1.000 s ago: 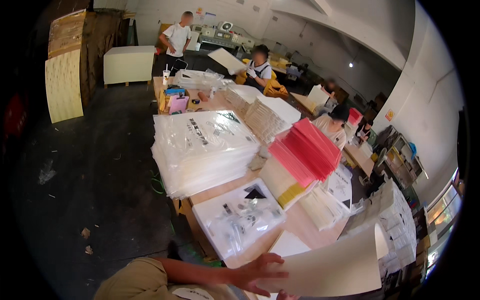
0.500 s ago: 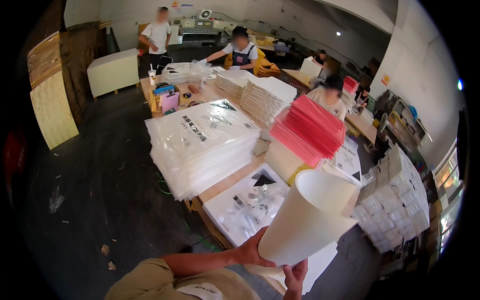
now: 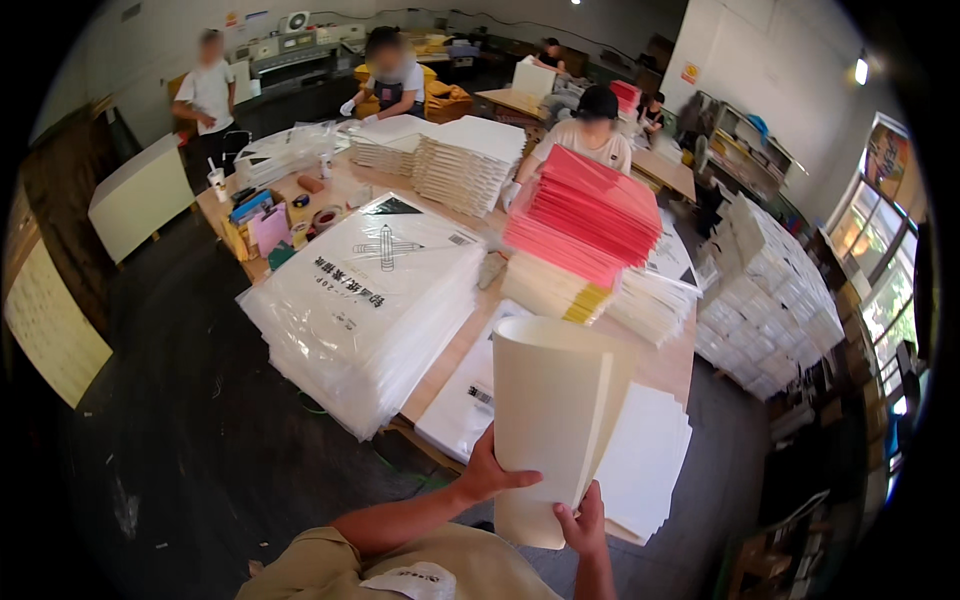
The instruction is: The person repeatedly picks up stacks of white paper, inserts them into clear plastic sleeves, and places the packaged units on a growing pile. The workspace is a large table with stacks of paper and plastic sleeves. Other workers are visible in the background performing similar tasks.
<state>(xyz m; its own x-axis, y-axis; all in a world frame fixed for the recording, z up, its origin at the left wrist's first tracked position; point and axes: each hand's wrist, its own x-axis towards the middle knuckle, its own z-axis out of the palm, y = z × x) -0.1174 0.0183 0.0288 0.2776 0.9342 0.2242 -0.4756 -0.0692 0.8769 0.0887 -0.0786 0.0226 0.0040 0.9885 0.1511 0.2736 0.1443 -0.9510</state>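
A large roll of cream paper [image 3: 555,405] stands nearly upright in front of me, loosely curled with its top end open. My left hand [image 3: 498,472] grips its lower left side, the thumb lying across the front. Lower on the right edge, my right hand [image 3: 583,517] is closed on the same roll, thumb toward the front. Behind the roll lies a flat white printed pack [image 3: 458,412], partly hidden by it. To the right, white paper sheets [image 3: 645,465] are stacked at the table's near corner.
Clear-bagged white packs [image 3: 365,290] form a tall pile at left. Red sheets [image 3: 585,215] sit beyond the roll on a wooden table [image 3: 440,375]. A co-worker [image 3: 590,140] is behind them, another [image 3: 390,80] farther left. Wrapped white bundles [image 3: 765,300] stand on the floor at right.
The paper roll has gone from leaning right to nearly upright and shifted left, both hands still on it. My view has turned right.
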